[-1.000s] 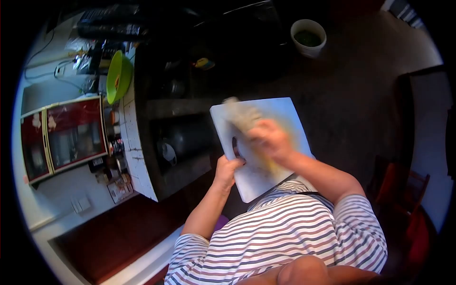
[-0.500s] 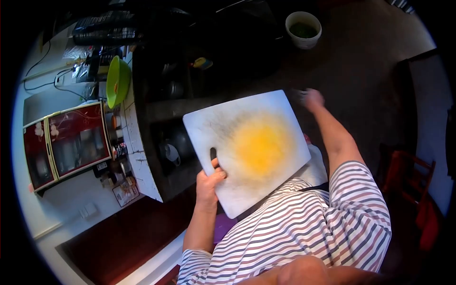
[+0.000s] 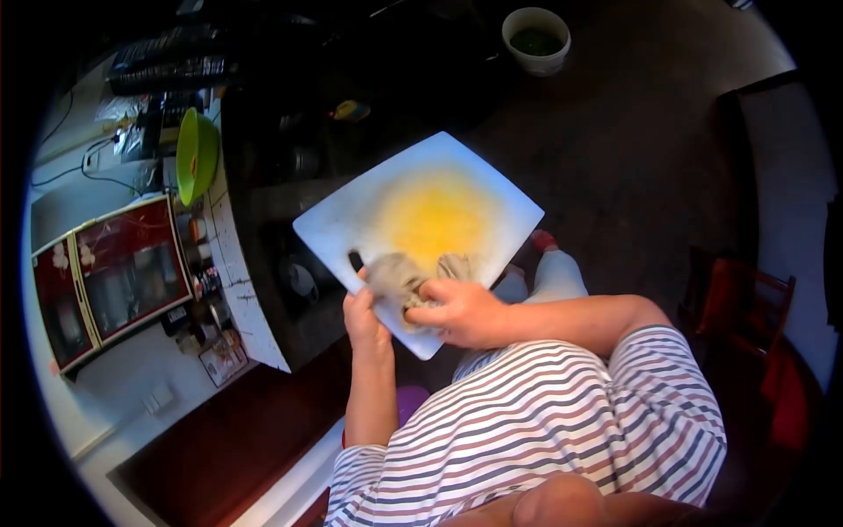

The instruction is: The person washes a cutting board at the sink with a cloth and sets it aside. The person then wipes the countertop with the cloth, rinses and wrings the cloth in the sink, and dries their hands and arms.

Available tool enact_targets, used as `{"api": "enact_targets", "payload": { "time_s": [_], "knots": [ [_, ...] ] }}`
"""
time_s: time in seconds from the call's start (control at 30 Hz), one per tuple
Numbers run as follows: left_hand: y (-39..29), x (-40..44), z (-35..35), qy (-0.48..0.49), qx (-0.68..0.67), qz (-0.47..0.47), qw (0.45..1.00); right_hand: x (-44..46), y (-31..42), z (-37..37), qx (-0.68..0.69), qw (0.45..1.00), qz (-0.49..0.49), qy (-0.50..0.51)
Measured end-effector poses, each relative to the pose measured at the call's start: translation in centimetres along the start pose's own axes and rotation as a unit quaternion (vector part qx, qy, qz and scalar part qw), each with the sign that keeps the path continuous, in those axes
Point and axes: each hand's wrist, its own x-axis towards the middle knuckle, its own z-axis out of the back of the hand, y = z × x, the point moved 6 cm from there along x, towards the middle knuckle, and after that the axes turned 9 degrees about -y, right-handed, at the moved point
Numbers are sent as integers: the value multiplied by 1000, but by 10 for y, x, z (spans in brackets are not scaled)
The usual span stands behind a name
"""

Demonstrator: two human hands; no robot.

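A white cutting board (image 3: 509,211) with a large yellow stain and greyish marks is tilted in front of my body. My left hand (image 3: 364,321) grips its lower left edge, near the dark handle slot; some of its fingers are behind the board. Bunched in my right hand (image 3: 461,312) is a grey-beige cloth (image 3: 395,275), pressed on the lower part of the board beside my left hand. The cloth is partly blurred and covers the board's lower corner area.
A white bucket (image 3: 536,64) with green contents stands on the floor at the top. On the tiled counter (image 3: 237,281) at the left is a green bowl (image 3: 198,156). A red chair (image 3: 746,303) is at the right.
My right hand swung away to the right with its fingers blurred, then came back onto the board with the cloth. The board has turned and shifted left in view.
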Motion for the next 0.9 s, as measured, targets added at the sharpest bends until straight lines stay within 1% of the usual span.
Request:
{"api": "enact_targets", "payload": {
  "time_s": [0.03,0.07,0.1,0.13,0.17,0.2,0.23,0.27,0.3,0.33,0.37,0.4,0.43,0.47,0.5,0.57,0.6,0.63,0.67,0.7,0.73,0.77,0.8,0.83,0.87,0.9],
  "knots": [
    [0,6,3,33,-69,26,997,-1,-7,-2,8,1000,-4,2],
    [2,1,14,-8,-41,11,999,-1,-26,2,-28,997,-10,-69],
    [-8,-15,0,-51,-18,-4,999,-1,-53,11,-64,989,-17,-135],
    [-14,-20,1,-21,6,-18,1000,-3,-89,20,-139,981,-55,-121],
    [-21,-25,3,8,29,-35,999,-16,-141,32,-144,974,-153,-81],
    [-30,-31,0,-11,27,-35,999,-26,-189,57,-230,930,-280,-67],
    [-41,-36,2,-16,62,-59,996,-66,-269,71,-192,861,-463,-83],
    [-47,-39,7,-13,52,-45,998,-100,-325,93,-215,845,-478,-101],
    [-52,-37,11,-7,41,-36,998,-117,-332,123,-34,777,-582,-239],
    [-51,-35,20,-5,35,-25,999,-133,-357,148,-133,790,-562,-204],
    [-50,-39,22,-16,41,-16,999,-153,-374,154,-226,791,-546,-159],
    [-48,-45,22,-45,17,4,999,-158,-341,155,-149,791,-539,-249],
    [-44,-41,19,-66,-18,13,998,-149,-306,171,-78,783,-511,-345],
    [-38,-36,18,-67,-30,13,997,-162,-307,173,-11,781,-518,-348],
    [-32,-29,18,-27,-38,17,999,-165,-289,170,-14,783,-518,-345],
    [-20,-16,15,-32,-36,7,999,-141,-229,166,-25,835,-411,-365],
    [-15,-11,10,-36,-51,16,998,-114,-181,153,10,857,-395,-332],
    [-4,2,18,-18,-61,24,998,-103,-154,130,132,859,-399,-292],
    [-2,3,10,-26,-75,41,996,-88,-121,109,146,888,-371,-231],
    [2,4,0,-35,-89,58,994,-67,-87,91,147,948,-233,-158],
    [11,11,3,-47,-86,63,993,-47,-51,72,93,979,-143,-107],
    [20,16,5,-37,-104,77,991,-33,-26,58,36,997,-49,-53],
    [20,12,-3,-36,-101,76,991,-28,-27,59,32,997,-46,-54],
    [20,9,-9,-38,-97,74,992,-26,-37,53,-32,993,-110,1],
    [19,10,-7,-37,-93,71,992,-25,-49,46,-93,979,-175,54],
    [15,10,-6,-14,-64,38,997,-29,-78,54,-136,964,-226,33]
  ]
}}
